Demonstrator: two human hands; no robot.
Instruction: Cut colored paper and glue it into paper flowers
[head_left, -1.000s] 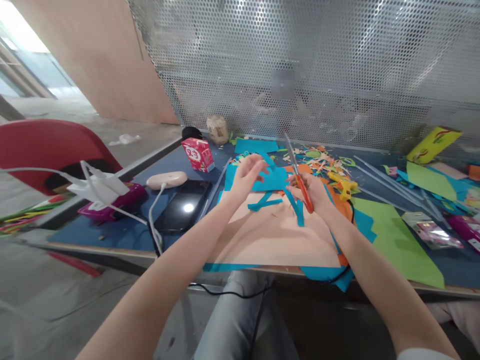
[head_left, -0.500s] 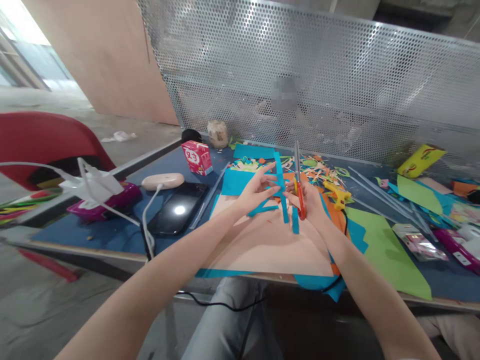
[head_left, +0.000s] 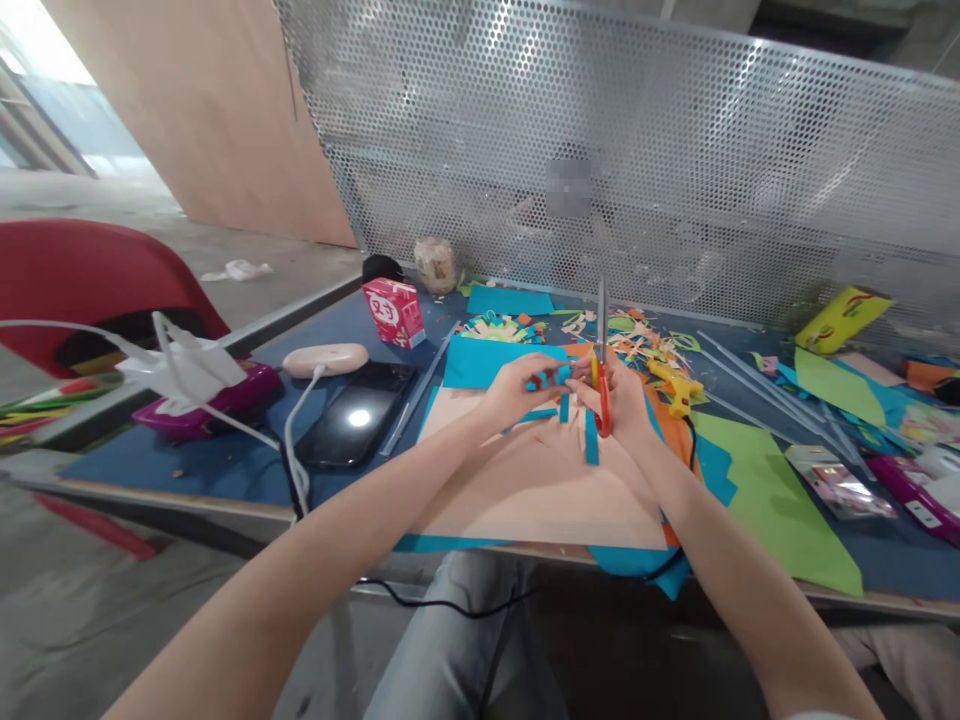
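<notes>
My left hand (head_left: 517, 388) is closed, its fingers pinching a blue paper strip (head_left: 564, 374) that is bent over between my two hands. My right hand (head_left: 626, 400) grips a pair of scissors (head_left: 603, 400) with red and yellow handles, the blades pointing up and away from me. The thumb and fingertips of that hand also meet the blue strip. Beneath both hands lies a peach paper sheet (head_left: 525, 500). Another blue strip (head_left: 592, 442) rests on it by my right hand.
Paper scraps (head_left: 645, 335) lie behind my hands, with a yellow glue gun (head_left: 677, 388) to the right. Green paper (head_left: 772, 500) is farther right. On the left are a phone (head_left: 358, 415), a pink box (head_left: 394, 312) and a cable (head_left: 298, 430). A perforated metal panel (head_left: 465, 120) stands behind.
The upright blue strip in my hands has been bent down and over. My left fingers have curled in around it. The scissors stay in my right hand, tilted slightly differently.
</notes>
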